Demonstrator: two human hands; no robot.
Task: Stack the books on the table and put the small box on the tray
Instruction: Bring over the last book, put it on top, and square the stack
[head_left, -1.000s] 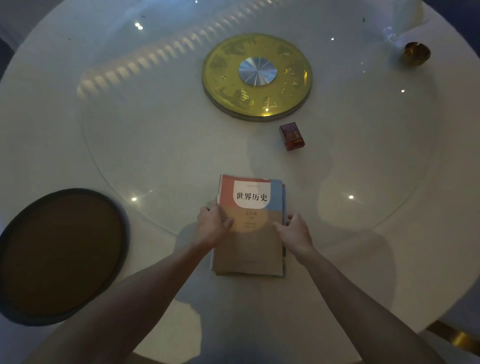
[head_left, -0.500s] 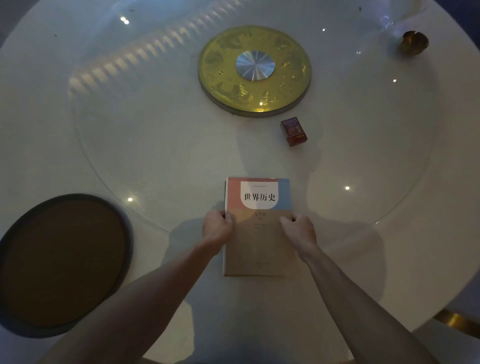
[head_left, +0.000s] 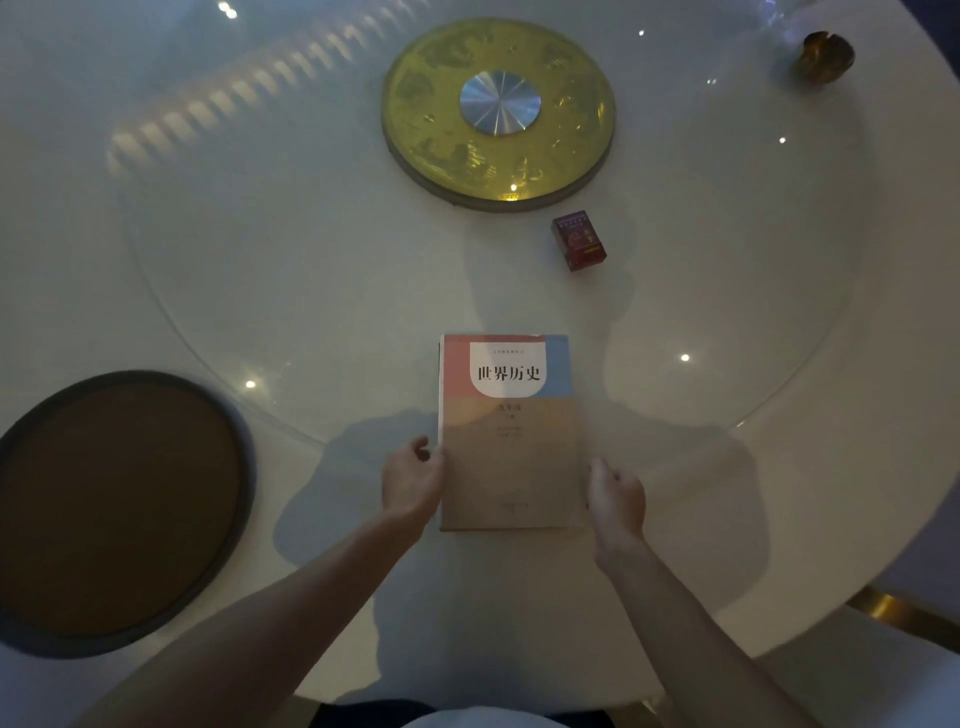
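A stack of books lies on the white round table in front of me; the top cover is red, blue and tan with Chinese title characters. My left hand rests against the stack's left edge with its fingers curled and nothing in them. My right hand sits just off the right edge, fingers loosely apart. The small red box stands farther away, to the right of the books and apart from both hands. The dark round tray lies at the near left with nothing on it.
A gold disc with a silver hub sits at the table's middle under a round glass turntable. A small gold object is at the far right. The table edge and a gold leg show at the near right.
Both hands slid off the top cover to the sides of the stack. The books now lie squared up, with no lower book sticking out.
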